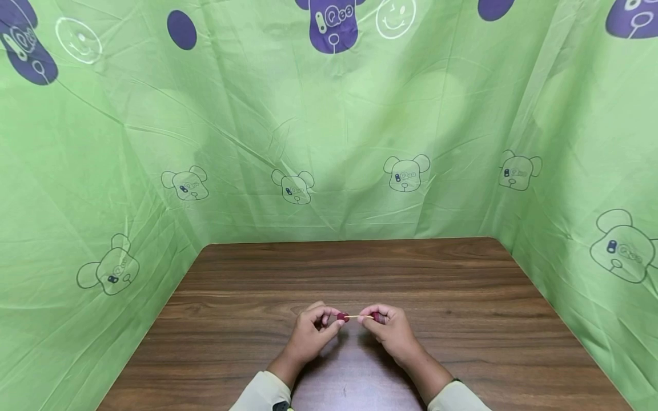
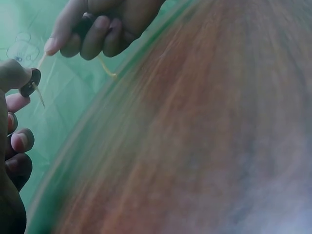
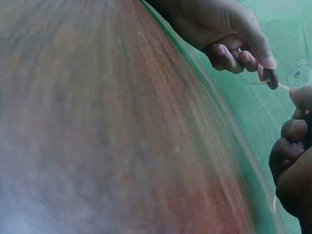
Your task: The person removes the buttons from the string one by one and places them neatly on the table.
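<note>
Head view: nearest are the pale sleeves (image 1: 262, 393), then the left hand (image 1: 311, 333), finger and thumb pinching a dark red disc (image 1: 341, 316) by its rim, above the bench (image 1: 216, 337). The right hand (image 1: 394, 333) pinches the string (image 1: 354, 316) that runs through the disc; its other fingers curl round a second dark red thing (image 1: 379, 317), mostly hidden. To do this well, I'd keep the left fingertips clear of the disc's middle and draw the string straight and gently, minding the loose tail (image 2: 41, 97), which could slip back through. Farthest, the green cloth (image 1: 339, 125) carries bear prints (image 1: 405, 176) lettered something like "Qoo", not surely legible.
</note>
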### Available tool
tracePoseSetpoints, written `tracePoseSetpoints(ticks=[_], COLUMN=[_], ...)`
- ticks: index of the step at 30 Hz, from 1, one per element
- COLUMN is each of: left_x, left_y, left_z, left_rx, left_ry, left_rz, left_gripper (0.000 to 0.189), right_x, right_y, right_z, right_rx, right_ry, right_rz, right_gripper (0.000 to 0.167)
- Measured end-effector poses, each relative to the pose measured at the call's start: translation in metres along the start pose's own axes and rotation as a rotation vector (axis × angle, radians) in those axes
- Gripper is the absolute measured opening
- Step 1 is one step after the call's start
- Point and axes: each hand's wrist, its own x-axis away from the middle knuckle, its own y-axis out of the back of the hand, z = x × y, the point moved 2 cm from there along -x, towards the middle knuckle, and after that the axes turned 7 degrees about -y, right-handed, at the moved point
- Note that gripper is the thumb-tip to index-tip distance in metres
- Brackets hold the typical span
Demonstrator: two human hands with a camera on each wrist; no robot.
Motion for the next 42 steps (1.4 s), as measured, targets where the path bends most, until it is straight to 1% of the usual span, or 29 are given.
tracePoseSetpoints(ticks=[7,9,12,21,25,32,37,42], left_x=[0.000,-0.001,-0.003,-0.004,-0.005,-0.008,-0.010,-0.010], left_y=[0.003,0.004,0.005,0.009,0.010,0.012,0.013,0.015], left_z=[0.003,0.003,0.005,0.014,0.015,0.020,0.024,0.029], left_rx=[-0.002,0.000,-0.004,-0.065,-0.074,-0.111,-0.136,-0.189], left_ry=[0.020,0.018,-0.003,-0.013,0.021,0.115,0.128,0.166], left_rz=[-0.022,-0.020,-0.019,-0.058,-0.065,-0.108,-0.102,-0.125], left_gripper=[0.013,0.013,0.012,0.020,0.018,0.015,0.014,0.012], right_x=[0.000,0.000,0.000,0.001,0.000,0.001,0.000,0.000], right_y=[0.001,0.001,0.002,0.001,0.001,0.002,0.002,0.002], right_z=[0.000,0.000,0.000,0.003,0.003,0.002,0.002,0.002], right_rx=[-0.031,-0.031,-0.035,-0.038,-0.038,-0.051,-0.052,-0.053], right_ry=[0.003,0.005,0.007,0.019,0.017,0.016,0.019,0.021], right_rz=[-0.063,-0.073,-0.086,-0.103,-0.109,-0.106,-0.100,-0.092], right_gripper=[0.019,0.019,0.018,0.018,0.017,0.018,0.018,0.019])
